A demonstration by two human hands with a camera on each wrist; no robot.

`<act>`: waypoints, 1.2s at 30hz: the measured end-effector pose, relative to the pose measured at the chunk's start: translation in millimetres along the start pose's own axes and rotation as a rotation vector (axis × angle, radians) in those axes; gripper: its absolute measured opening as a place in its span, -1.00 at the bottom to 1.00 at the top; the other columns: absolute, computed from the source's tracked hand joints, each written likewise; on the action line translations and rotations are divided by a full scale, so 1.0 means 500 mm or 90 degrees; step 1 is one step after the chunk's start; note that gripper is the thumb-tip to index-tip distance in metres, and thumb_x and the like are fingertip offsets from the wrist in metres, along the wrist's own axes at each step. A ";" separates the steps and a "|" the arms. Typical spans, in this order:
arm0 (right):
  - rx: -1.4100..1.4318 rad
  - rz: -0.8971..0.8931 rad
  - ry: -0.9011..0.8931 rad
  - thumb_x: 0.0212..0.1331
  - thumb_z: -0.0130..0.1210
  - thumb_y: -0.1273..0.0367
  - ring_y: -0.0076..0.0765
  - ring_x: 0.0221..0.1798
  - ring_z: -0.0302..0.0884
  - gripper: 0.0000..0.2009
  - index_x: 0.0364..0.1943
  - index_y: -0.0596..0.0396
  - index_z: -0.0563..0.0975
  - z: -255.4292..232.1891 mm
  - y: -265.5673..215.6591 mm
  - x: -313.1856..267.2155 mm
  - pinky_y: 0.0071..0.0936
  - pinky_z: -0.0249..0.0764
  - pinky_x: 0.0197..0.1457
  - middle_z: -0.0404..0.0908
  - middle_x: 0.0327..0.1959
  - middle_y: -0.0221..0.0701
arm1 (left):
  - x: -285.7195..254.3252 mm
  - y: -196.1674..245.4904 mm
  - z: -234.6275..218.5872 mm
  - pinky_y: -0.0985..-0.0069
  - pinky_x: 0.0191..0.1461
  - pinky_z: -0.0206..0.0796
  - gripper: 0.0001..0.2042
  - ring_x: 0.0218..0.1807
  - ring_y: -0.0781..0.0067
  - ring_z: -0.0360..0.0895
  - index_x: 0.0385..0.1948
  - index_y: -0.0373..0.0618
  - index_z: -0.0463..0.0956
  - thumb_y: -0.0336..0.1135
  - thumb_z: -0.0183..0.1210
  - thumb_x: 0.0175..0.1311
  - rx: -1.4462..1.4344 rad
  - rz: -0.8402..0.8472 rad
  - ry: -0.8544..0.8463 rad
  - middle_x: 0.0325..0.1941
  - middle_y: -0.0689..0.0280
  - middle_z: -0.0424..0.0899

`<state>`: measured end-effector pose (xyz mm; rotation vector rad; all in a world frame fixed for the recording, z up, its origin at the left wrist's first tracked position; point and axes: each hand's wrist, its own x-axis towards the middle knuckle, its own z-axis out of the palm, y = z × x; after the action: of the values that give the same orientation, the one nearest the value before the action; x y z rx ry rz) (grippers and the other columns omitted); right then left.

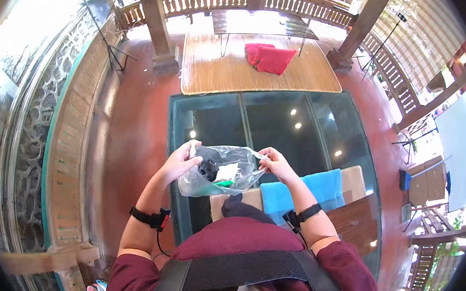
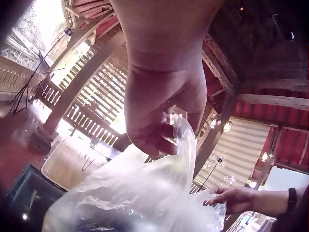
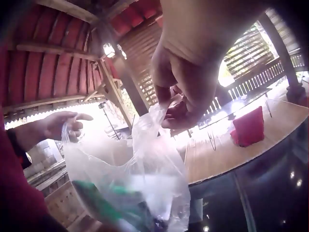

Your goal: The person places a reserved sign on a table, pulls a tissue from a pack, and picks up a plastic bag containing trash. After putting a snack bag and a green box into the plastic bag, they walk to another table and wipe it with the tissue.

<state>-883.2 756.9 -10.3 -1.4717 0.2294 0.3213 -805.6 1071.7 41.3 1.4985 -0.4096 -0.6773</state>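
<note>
A clear plastic bag [image 1: 195,183] hangs between the two hands in front of the chest, its mouth spread. Inside it lie a crumpled black item [image 1: 208,168], a white piece [image 1: 227,172] and something green [image 1: 223,184]. The left hand [image 1: 183,160] grips the bag's left side at the rim. At the opposite side the right hand [image 1: 275,164] pinches a gathered handle of the bag between thumb and fingers. Through the bag's wall in the right wrist view, a green shape [image 3: 99,200] shows blurred.
Below the bag is a dark glass-topped surface [image 1: 275,125]. A blue cloth [image 1: 303,192] lies near the person's right forearm. Farther off, red cushions [image 1: 271,59] rest on a woven mat [image 1: 205,76] by a low table [image 1: 264,25]. Tripods [image 1: 116,61] stand around.
</note>
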 end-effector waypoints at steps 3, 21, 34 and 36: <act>-0.002 -0.015 0.024 0.06 -0.06 0.53 -0.63 -0.48 0.43 -0.78 -0.17 0.04 0.34 -0.064 -0.083 0.062 -0.67 0.33 -0.51 0.41 -0.45 -0.50 | 0.119 0.013 -0.031 0.66 -0.13 0.26 -0.62 -0.20 0.65 0.37 0.05 -0.24 0.20 -0.51 -0.02 0.16 0.063 -0.030 -0.005 -0.19 0.37 0.43; -0.070 -0.069 0.151 0.02 -0.09 0.57 -0.64 -0.47 0.39 -0.68 -0.07 0.09 0.39 -0.349 -0.271 0.432 -0.67 0.34 -0.42 0.46 -0.35 -0.47 | 0.762 0.074 -0.152 0.60 -0.17 0.27 -0.60 -0.24 0.59 0.40 0.02 -0.26 0.19 -0.46 0.00 0.11 0.189 0.001 -0.112 -0.28 0.29 0.49; 0.008 -0.091 0.258 -0.02 -0.03 0.59 -0.62 -0.32 0.42 -0.67 -0.09 0.18 0.39 -0.521 -0.361 0.677 -0.70 0.33 -0.27 0.44 -0.24 -0.43 | 1.165 0.178 -0.202 0.64 -0.06 0.23 -0.57 -0.19 0.64 0.36 0.10 -0.22 0.15 -0.53 -0.05 0.14 0.149 0.009 -0.193 -0.16 0.36 0.40; 0.037 -0.079 0.269 -0.02 0.01 0.57 -0.63 -0.28 0.44 -0.66 -0.07 0.17 0.38 -0.564 -0.356 0.699 -0.70 0.34 -0.23 0.42 -0.19 -0.46 | 1.225 0.184 -0.185 0.63 -0.10 0.25 -0.57 -0.23 0.63 0.36 0.11 -0.22 0.14 -0.52 -0.05 0.15 0.115 0.013 -0.189 -0.20 0.37 0.39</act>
<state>-481.7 489.2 10.3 -1.4772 0.4801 -0.1002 -269.8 747.8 30.5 1.5646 -0.7277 -0.8688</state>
